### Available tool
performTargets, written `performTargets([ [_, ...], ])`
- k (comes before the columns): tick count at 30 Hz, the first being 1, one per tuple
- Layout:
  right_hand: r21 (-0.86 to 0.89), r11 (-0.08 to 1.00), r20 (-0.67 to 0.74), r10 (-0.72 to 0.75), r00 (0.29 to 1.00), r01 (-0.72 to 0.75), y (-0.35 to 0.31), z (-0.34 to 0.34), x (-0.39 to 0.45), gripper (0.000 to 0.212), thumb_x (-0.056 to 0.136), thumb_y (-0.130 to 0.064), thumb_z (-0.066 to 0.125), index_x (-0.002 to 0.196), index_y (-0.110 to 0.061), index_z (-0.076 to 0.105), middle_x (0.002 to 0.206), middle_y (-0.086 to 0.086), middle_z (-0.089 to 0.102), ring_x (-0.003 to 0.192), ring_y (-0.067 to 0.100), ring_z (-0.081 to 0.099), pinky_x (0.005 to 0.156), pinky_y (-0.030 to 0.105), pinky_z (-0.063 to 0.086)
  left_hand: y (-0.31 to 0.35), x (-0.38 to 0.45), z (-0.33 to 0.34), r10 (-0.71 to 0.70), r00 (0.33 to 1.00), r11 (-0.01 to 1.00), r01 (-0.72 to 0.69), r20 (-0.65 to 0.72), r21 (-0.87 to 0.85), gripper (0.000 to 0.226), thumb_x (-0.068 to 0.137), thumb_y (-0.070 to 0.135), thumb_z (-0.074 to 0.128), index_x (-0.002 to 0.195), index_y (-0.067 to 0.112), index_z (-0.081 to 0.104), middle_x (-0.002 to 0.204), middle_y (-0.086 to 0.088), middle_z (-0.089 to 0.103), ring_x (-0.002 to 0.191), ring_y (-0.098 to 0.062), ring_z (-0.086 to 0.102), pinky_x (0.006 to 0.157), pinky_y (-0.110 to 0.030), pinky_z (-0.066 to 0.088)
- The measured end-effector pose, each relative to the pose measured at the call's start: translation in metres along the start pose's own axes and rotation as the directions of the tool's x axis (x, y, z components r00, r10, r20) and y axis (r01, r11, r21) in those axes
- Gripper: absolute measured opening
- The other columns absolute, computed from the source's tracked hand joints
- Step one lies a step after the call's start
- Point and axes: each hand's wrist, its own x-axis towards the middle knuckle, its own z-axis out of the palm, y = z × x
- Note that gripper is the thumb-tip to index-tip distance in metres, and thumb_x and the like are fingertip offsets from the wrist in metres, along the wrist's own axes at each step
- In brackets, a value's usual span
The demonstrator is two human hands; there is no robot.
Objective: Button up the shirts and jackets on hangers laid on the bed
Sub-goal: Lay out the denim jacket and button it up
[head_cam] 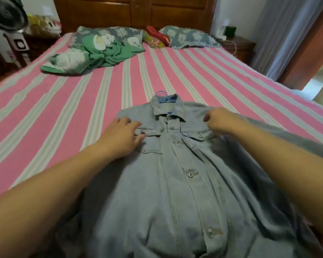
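The denim shirt (175, 183) lies face up on a blue hanger (163, 96) at the near end of the pink striped bed (63, 108), its front placket buttoned. My left hand (122, 135) rests spread and flat on its left chest pocket. My right hand (217, 120) curls its fingers into the fabric at the right shoulder, pinching it. A green garment (101, 54) lies crumpled near the pillows (186, 37).

A home bedroom: bed (175, 71), pillows (188, 37), wooden headboard (134, 10)

Left hand (121, 135) flat; right hand (219, 121) curled
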Motion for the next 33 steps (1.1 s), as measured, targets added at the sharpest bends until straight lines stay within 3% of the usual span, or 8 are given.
performTargets([
  [9,-0.048,0.991,-0.024,0.121,0.992,-0.122,0.023,0.069,0.227,0.041,0.102,-0.021,0.043,0.140,-0.008,0.043,0.134,0.022,0.050,0.117,0.041,0.053,0.095,0.045,0.046,-0.033,0.048,0.089,-0.002,0.981,0.998,0.014,0.192,-0.065,0.071,0.091,0.074,-0.008,0.158,0.051,-0.002,0.169,0.005,-0.014,0.155,-0.021,-0.017,0.125,-0.043,-0.007],
  [15,0.124,0.992,-0.207,0.050,0.977,-0.024,0.013,-0.013,0.159,0.029,0.104,-0.035,0.046,0.095,-0.011,0.059,0.091,0.016,0.060,0.083,0.038,0.058,0.067,0.042,0.043,-0.025,0.073,0.040,-0.070,0.857,0.980,0.154,0.510,-0.124,0.060,0.102,0.060,0.032,0.158,0.043,0.021,0.170,-0.004,0.007,0.157,-0.027,0.004,0.126,-0.045,0.007],
  [18,0.228,0.968,-0.325,-0.026,0.945,0.105,0.009,-0.088,0.062,0.031,0.101,-0.037,0.044,0.080,-0.018,0.057,0.074,0.001,0.051,0.072,0.033,0.054,0.062,0.041,0.037,-0.005,0.067,-0.052,-0.251,0.959,0.814,0.281,0.130,-0.508,0.031,0.098,0.025,0.055,0.128,0.023,0.061,0.135,-0.007,0.061,0.124,-0.030,0.056,0.100,-0.032,0.041],
  [20,0.287,0.953,-0.361,0.010,0.932,0.100,0.009,-0.142,-0.004,0.037,0.097,-0.043,0.042,0.081,-0.017,0.062,0.072,-0.002,0.053,0.071,0.032,0.054,0.061,0.040,0.038,0.010,0.052,-0.137,-0.361,0.903,0.746,0.131,-0.232,-0.653,0.029,0.096,0.022,0.058,0.123,0.013,0.063,0.123,-0.008,0.060,0.116,-0.024,0.055,0.100,-0.024,0.036],
  [22,0.348,0.933,-0.402,0.060,0.914,0.091,0.011,-0.202,-0.063,0.042,0.095,-0.044,0.040,0.085,-0.015,0.069,0.075,-0.004,0.059,0.072,0.032,0.059,0.063,0.038,0.042,0.028,0.035,-0.219,-0.180,0.926,0.779,-0.072,-0.332,-0.623,0.046,0.095,0.036,0.058,0.138,0.020,0.056,0.136,-0.006,0.047,0.126,-0.017,0.045,0.111,-0.017,0.027],
  [25,0.335,0.937,-0.504,0.088,0.859,0.101,0.016,-0.310,-0.131,0.040,0.093,-0.040,0.043,0.097,-0.016,0.075,0.079,-0.002,0.061,0.075,0.031,0.061,0.066,0.036,0.042,0.065,0.017,-0.325,0.154,0.938,0.811,-0.300,-0.312,-0.503,0.056,0.096,0.058,0.047,0.148,0.039,0.041,0.143,0.004,0.046,0.122,-0.018,0.056,0.101,-0.034,0.048],
  [29,0.207,0.960,-0.643,-0.011,0.765,0.187,0.021,-0.464,-0.194,0.037,0.094,-0.041,0.044,0.099,-0.021,0.075,0.082,-0.005,0.064,0.079,0.021,0.056,0.068,0.037,0.038,0.119,0.004,-0.470,0.239,0.790,0.801,-0.489,-0.564,-0.346,0.042,0.101,0.047,0.047,0.141,0.034,0.050,0.101,0.007,0.055,0.084,-0.020,0.060,0.063,-0.034,0.050],
  [33,0.134,0.930,-0.780,-0.115,0.616,0.343,0.029,-0.608,-0.206,0.035,0.094,-0.045,0.048,0.111,-0.030,0.074,0.082,-0.010,0.062,0.081,0.015,0.058,0.073,0.039,0.047,0.150,0.009,-0.620,0.257,0.567,0.817,-0.561,-0.782,-0.138,0.033,0.101,0.040,0.052,0.130,0.033,0.066,0.092,0.005,0.047,0.071,-0.022,0.054,0.058,-0.033,0.045],
])
